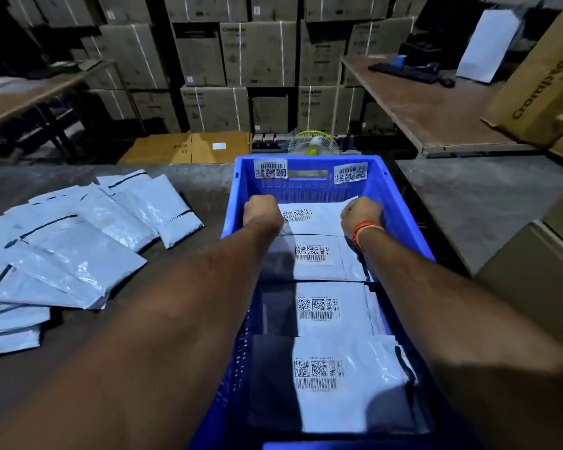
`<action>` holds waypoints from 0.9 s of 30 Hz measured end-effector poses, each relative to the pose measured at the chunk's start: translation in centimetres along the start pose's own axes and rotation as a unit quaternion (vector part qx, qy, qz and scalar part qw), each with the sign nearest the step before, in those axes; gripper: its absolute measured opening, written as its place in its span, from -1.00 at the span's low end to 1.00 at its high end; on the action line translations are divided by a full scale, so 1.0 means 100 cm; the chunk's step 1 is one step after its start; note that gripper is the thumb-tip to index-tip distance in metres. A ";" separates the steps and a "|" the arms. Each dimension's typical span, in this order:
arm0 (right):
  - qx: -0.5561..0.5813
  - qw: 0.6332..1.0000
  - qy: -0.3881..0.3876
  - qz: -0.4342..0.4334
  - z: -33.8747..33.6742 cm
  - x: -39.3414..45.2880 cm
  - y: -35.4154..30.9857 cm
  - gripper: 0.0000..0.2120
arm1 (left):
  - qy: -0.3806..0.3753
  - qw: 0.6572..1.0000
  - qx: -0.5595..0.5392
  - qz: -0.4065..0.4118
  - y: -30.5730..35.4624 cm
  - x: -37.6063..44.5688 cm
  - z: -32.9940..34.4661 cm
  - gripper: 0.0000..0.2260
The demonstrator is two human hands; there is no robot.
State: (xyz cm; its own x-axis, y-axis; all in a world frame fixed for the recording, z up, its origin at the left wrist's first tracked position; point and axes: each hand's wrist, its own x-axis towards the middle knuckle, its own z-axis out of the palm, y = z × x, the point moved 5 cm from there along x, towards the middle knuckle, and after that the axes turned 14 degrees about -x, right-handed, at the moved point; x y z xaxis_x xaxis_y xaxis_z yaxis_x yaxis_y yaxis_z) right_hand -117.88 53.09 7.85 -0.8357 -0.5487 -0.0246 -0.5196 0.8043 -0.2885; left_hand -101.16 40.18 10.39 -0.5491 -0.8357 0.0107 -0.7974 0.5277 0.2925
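1. The blue crate (400,203) fills the lower centre of the frame. A row of white packets (325,306) lies flat in it, overlapping, with their barcode labels up.
2. The far packet (319,219) is the one being worked. It sits just above centre, at the crate's far end, with one corner poking up past the right knuckles.
3. The left hand (262,211) is curled into a fist shape at that packet's left edge. The fingers tuck down out of sight behind the knuckles, so the grip is judged rather than seen. It appears to clasp the packet's side.
4. The right hand (361,214), with an orange thread (364,230) at the wrist, mirrors it on the right edge and is curled just as tightly.
5. These look like thin plastic mailers. They are probably light, floppy and slick, and likely to sag in the middle and slide over their neighbours.
6. The best hold is probably both side edges at once, thumbs on top and fingers beneath, so the packet stays flat and the label is not creased. A one-corner pinch would let it droop and could drag the packet below along with it.
7. A loose pile (78,241) of similar mailers is spread over the grey table (202,183) at centre left, well apart from the crate.
8. Cartons (257,53) are stacked across the top, and a small fan (312,144) stands just beyond the crate.
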 end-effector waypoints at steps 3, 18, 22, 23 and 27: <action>-0.039 0.997 0.052 -0.035 -0.015 -0.015 -0.009 -0.76 | -0.007 1.000 -0.007 0.015 0.002 -0.007 -0.003 -0.71; -0.047 0.977 0.162 -0.133 -0.108 -0.107 -0.115 -0.74 | 0.124 0.975 -0.154 0.105 -0.039 -0.065 -0.136 -0.72; -0.041 0.969 0.172 -0.173 -0.114 -0.148 -0.167 -0.70 | 0.151 0.973 -0.151 0.083 -0.097 -0.084 -0.174 -0.68; -0.045 0.967 0.173 -0.181 -0.113 -0.159 -0.182 -0.69 | 0.153 0.974 -0.146 0.077 -0.113 -0.089 -0.181 -0.68; -0.031 0.966 0.163 -0.199 -0.102 -0.210 -0.242 -0.66 | 0.148 0.977 -0.140 0.057 -0.178 -0.114 -0.206 -0.72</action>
State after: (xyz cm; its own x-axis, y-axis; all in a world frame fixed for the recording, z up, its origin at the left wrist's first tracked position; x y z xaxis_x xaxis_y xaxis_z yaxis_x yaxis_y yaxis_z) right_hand -89.59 47.50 25.12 -0.5746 -0.7237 0.3822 -0.8119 0.5628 -0.1550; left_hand -75.55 37.13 24.74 -0.5015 -0.8029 0.3221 -0.6126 0.5925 0.5231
